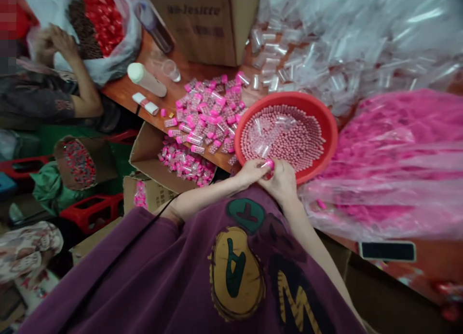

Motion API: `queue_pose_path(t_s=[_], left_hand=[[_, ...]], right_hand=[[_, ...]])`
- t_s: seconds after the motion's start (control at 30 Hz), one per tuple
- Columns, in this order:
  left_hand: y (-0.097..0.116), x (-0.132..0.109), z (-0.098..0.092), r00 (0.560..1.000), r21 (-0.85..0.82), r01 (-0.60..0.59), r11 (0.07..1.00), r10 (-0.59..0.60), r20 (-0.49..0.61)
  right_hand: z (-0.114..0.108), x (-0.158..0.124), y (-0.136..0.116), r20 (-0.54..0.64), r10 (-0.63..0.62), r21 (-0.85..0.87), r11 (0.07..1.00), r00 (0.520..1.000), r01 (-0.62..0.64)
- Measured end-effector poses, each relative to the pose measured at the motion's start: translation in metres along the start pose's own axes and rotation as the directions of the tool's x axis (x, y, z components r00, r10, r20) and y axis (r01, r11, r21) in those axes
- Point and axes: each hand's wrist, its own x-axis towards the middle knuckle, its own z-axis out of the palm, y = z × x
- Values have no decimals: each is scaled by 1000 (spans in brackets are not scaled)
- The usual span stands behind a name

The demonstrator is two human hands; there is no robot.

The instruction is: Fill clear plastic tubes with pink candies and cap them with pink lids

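Observation:
Both hands meet at the near rim of a red basin point(331, 150) full of small pink beads point(307, 136). My left hand point(251, 172) and my right hand point(284, 179) are closed together on a small clear vial with a pink cap point(268, 164). Fingers hide most of the vial's body. Inside the basin, a few clear vials point(264, 133) lie on the beads. To the left of the basin, filled pink-capped vials point(206, 114) are heaped on the table.
A carton point(144, 148) of capped vials stands below the table edge. Empty clear vials point(311, 66) spread behind the basin; a bag of pink caps point(390, 150) lies right, near a phone point(388, 251). A large box point(206, 25) stands behind. Another person's arm point(85, 95) is at left.

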Motion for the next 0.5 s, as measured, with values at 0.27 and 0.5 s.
queue_pose_path(t_s=[0.27, 0.5], left_hand=[[37, 16, -31, 981, -116, -151, 982, 135, -137], [103, 50, -92, 797, 71, -410, 909, 395, -456]], right_hand=[[16, 73, -29, -2, -116, -30, 993, 993, 116], [11, 88, -49, -42, -176, 311, 933, 984, 180]])
